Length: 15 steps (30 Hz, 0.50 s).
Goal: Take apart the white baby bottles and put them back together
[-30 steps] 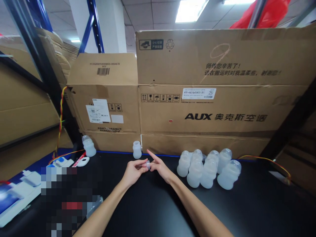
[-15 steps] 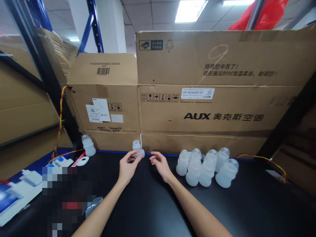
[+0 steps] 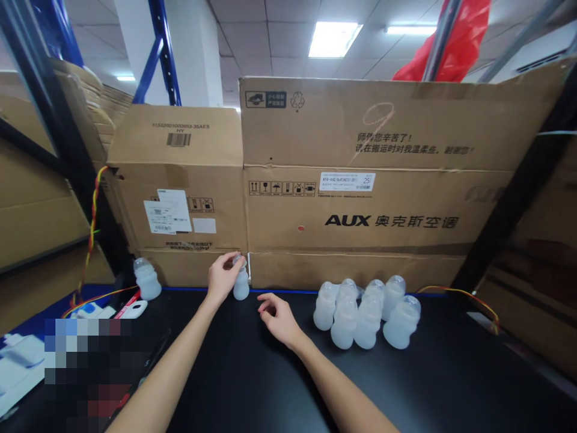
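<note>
A small frosted white baby bottle point(image 3: 241, 287) stands upright near the back edge of the black table. My left hand point(image 3: 224, 278) is closed at its top, thumb and fingers pinching a clear cap point(image 3: 238, 260) over the bottle's neck. Whether the cap is seated, I cannot tell. To the right, my right hand point(image 3: 278, 319) hovers near the tabletop with curved, parted fingers and holds nothing. Several similar capped bottles point(image 3: 345, 322) stand in a cluster farther right. One more capped bottle point(image 3: 147, 279) is at the back left.
An opened cardboard box point(image 3: 288, 207) forms a wall behind the table point(image 3: 252, 373). Dark rack posts point(image 3: 505, 174) rise at both sides. Red and yellow wires point(image 3: 464, 290) run along the edges. At left lie a white device point(image 3: 134, 310) and white plugs point(image 3: 27, 349).
My left hand has lifted the clear cap from beside the bottle up to its top. My right hand stays empty, slightly lower and left in view. The camera view has shifted.
</note>
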Each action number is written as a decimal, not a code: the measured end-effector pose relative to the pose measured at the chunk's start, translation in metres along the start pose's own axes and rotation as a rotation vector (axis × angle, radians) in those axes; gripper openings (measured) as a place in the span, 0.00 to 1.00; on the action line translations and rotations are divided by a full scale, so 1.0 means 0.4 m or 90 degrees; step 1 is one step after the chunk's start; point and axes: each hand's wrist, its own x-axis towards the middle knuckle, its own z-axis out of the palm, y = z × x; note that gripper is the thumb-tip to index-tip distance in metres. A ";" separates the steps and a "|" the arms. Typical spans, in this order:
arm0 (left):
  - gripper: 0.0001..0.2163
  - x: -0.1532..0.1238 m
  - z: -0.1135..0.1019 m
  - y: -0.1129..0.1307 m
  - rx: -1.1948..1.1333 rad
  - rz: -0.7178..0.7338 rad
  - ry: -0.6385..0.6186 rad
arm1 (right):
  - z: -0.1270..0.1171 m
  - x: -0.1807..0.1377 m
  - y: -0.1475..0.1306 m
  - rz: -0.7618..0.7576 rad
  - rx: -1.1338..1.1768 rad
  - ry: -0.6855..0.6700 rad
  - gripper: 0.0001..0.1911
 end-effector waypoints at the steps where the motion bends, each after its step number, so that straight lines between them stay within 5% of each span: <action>1: 0.18 -0.001 0.001 -0.004 -0.004 -0.002 -0.013 | 0.000 0.001 0.000 -0.003 -0.005 -0.001 0.19; 8: 0.24 -0.085 0.012 -0.013 -0.078 -0.032 -0.064 | 0.005 0.001 0.008 -0.014 -0.023 0.010 0.18; 13: 0.25 -0.186 0.038 0.024 -0.160 -0.060 -0.129 | 0.004 -0.004 0.000 -0.033 -0.041 0.072 0.40; 15: 0.25 -0.222 0.045 0.042 -0.191 -0.073 -0.148 | 0.002 -0.007 -0.009 -0.049 -0.048 0.071 0.41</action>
